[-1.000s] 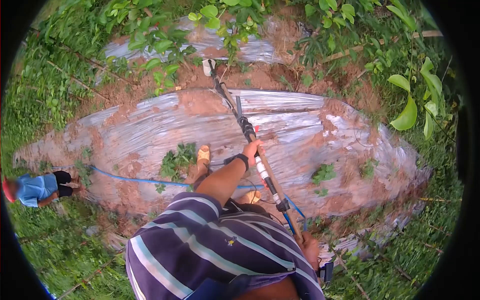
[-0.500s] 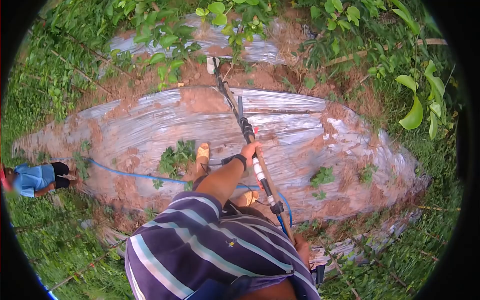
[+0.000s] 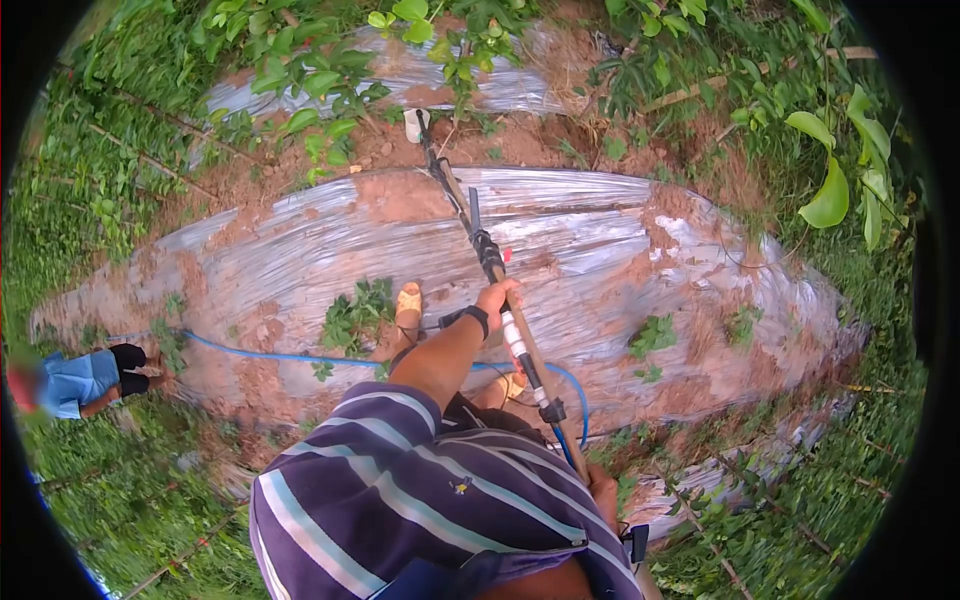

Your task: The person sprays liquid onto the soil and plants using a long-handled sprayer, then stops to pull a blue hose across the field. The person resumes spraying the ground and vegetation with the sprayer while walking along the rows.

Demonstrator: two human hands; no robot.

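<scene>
The left hand [image 3: 498, 298] clenched the pole [image 3: 452, 192] midway and the right hand [image 3: 603, 488] wrapped its near end (tip down at the sheet's [image 3: 600, 240] far edge), so, to my eye, a hard jab could tear the sheet, or the hose [image 3: 290, 357] could trip a foot [image 3: 407, 301].

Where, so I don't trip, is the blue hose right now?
In the head view, the blue hose lies along the near side of the plastic-covered bed, from near the crouching person at left to the pole by the right hand.
</scene>
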